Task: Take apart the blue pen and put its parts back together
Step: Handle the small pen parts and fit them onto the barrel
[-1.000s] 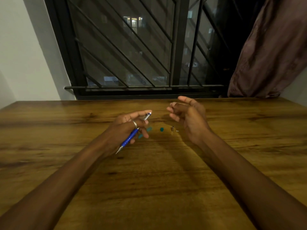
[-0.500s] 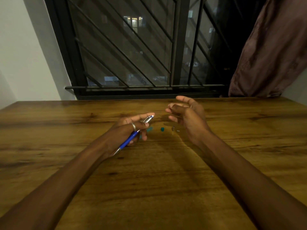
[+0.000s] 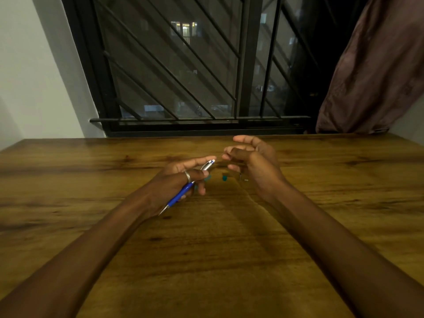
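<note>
My left hand is closed around the blue pen. The pen's metal tip points down toward me and its silver upper end points at my right hand. My right hand hovers just right of that end with its fingers loosely curled and the thumb raised. A faint thin line shows between the pen's end and those fingertips, too small to identify. On the wooden table between my hands lie a small teal piece, another teal piece half hidden by my left fingers, and tiny metal bits.
The table runs back to a wall with a dark barred window. A brown curtain hangs at the back right. A ring sits on a finger of my left hand.
My hands have drawn closer together: the pen's silver end moved right and my right fingertips moved left, narrowing the gap. The loose parts on the table stayed put.
</note>
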